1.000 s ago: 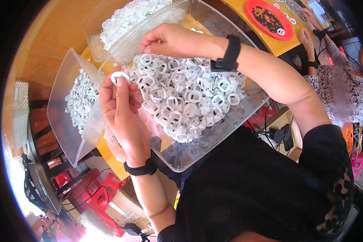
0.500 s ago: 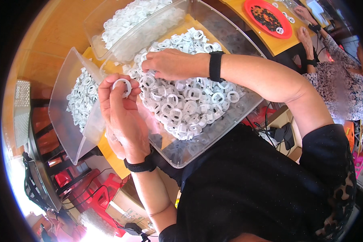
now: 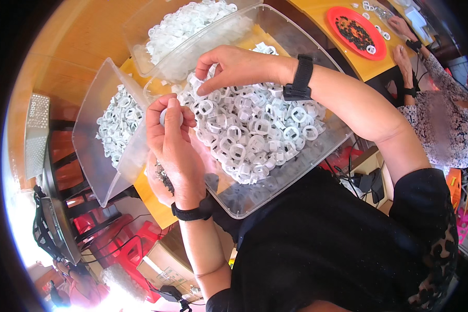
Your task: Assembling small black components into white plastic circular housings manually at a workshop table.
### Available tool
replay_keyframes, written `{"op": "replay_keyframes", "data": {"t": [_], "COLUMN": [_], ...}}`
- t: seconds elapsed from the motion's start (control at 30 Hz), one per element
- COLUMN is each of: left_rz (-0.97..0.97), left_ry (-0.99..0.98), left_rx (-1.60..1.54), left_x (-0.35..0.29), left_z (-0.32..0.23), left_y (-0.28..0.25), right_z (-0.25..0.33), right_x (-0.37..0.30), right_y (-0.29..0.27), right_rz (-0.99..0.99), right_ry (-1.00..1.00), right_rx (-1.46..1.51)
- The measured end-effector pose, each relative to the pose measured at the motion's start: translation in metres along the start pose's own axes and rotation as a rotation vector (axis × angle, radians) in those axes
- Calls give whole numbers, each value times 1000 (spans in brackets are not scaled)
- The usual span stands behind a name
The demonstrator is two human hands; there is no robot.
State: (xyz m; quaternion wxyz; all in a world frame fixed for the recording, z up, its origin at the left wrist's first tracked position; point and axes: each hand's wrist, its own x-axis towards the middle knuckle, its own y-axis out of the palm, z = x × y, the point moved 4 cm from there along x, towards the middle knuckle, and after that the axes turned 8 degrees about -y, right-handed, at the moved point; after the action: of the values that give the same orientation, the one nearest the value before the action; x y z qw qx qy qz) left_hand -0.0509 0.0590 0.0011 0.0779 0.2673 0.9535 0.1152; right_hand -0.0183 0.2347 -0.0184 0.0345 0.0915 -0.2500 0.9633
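Between the thumb and fingers of my left hand (image 3: 172,140) is a small white plastic ring (image 3: 163,117), partly covered by the thumb. My right hand (image 3: 236,68) is just above and to the right, its thumb and fingertips closed around a white plastic piece (image 3: 195,83) whose shape is partly hidden. Under my right hand spreads a heap of white and clear plastic ring parts (image 3: 260,125), lying in a large clear plastic bin (image 3: 234,210). A dark grainy patch (image 3: 164,178) shows beside my left palm; I cannot make out what it is.
Another clear bin (image 3: 83,130) on the left holds more white parts, and a further heap (image 3: 187,28) sits behind. At the far right, a co-worker's hands (image 3: 402,57) are near a red plate (image 3: 332,18) of small dark pieces. Cardboard boxes (image 3: 164,260) stand below.
My right hand has lifted out of the heap with a white piece in its fingers. My left hand has turned the ring, which now shows less. The whole view has shifted slightly.
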Motion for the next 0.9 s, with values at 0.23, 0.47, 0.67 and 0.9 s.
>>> {"op": "replay_keyframes", "data": {"t": [0.23, 0.47, 0.67, 0.9], "left_rz": [-13, 82, 126, 129], "left_ry": [-41, -92, -71, -73], "left_rx": [59, 167, 78, 66], "left_x": [-1, 0, -2, -2], "left_z": [0, 1, -2, -1], "left_y": [6, 12, 13, 11], "right_z": [29, 54, 67, 60], "right_x": [-4, -10, -14, -12], "right_y": [-6, -2, -4, -9], "right_rz": [-101, -181, -245, -164], "right_ry": [-231, -551, -620, -535], "right_rx": [0, -259, -261, -151]}}
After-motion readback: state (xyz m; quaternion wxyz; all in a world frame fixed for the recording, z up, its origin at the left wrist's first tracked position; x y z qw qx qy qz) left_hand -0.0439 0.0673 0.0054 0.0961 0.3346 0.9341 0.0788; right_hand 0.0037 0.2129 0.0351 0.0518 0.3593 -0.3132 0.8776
